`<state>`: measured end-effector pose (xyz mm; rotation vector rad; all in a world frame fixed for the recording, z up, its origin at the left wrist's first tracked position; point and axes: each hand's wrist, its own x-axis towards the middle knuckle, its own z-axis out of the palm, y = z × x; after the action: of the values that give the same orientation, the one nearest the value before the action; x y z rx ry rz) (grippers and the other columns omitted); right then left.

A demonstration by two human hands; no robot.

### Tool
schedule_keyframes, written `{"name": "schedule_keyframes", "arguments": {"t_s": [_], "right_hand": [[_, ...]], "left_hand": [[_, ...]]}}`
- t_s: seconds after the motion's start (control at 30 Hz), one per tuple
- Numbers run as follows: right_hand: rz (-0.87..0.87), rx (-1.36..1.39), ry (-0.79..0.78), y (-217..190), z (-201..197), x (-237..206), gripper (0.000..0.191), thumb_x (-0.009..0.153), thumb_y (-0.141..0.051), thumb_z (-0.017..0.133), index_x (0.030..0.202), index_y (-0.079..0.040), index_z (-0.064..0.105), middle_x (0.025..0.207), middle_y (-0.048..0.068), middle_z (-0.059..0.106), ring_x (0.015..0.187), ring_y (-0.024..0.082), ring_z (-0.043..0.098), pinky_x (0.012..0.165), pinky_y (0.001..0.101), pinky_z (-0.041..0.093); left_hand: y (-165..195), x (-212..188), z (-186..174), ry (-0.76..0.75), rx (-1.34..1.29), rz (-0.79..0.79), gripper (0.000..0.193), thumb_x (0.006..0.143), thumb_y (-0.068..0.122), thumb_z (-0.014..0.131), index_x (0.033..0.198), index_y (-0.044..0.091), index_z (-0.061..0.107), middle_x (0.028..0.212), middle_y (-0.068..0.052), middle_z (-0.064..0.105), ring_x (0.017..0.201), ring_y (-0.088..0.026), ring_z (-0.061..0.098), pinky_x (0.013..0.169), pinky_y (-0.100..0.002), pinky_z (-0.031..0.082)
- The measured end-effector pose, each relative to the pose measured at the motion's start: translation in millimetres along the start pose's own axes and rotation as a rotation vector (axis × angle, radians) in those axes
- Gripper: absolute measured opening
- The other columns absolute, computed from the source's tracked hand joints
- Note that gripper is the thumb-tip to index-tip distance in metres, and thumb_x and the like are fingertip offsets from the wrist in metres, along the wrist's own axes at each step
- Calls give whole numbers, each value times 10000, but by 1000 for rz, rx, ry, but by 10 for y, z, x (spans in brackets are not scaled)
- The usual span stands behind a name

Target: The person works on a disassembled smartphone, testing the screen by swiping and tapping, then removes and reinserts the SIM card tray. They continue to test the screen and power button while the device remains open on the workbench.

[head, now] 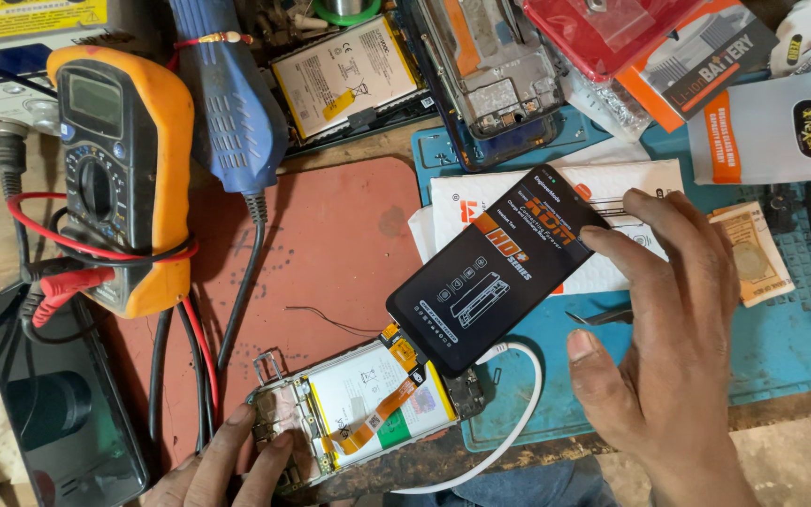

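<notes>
So, left to right: orange multimeter at 10 o'clock, leads trailing over the red mat. Left hand at 7 o'clock, cut off by the bottom edge; fingertips press on the opened phone frame, not wrapped around it. Orange flex runs from the frame up to the black display panel at centre. Right hand at 4 o'clock, loosely open, index finger on the panel's top edge, thumb apart near the white cable. Palm side hidden.
</notes>
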<state>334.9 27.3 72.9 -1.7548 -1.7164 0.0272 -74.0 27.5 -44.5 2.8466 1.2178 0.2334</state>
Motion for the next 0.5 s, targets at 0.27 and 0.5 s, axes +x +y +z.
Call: {"name": "schedule_keyframes", "arguments": {"t_s": [0.27,0.5], "right_hand": [[-71,11,-10,-18,-25,4,573,1031,-542,453,1294,-74,655,1493,168,472,1467,441,396,1262,593,271],[-103,-38,-48,-34,-15,7,511,995,-515,456,1222,-130,704,1473,152,489,1452,430,378,1254,617,185]], "left_hand": [[265,81,-161,84,135,-135,353,797,244,814,1140,309,763,1197,-76,722,796,-200,739,776,-378,590],[477,185,-282,186,58,-194,590,732,650,763,1150,238,705,1215,-97,669,943,-243,672,899,-435,537]]}}
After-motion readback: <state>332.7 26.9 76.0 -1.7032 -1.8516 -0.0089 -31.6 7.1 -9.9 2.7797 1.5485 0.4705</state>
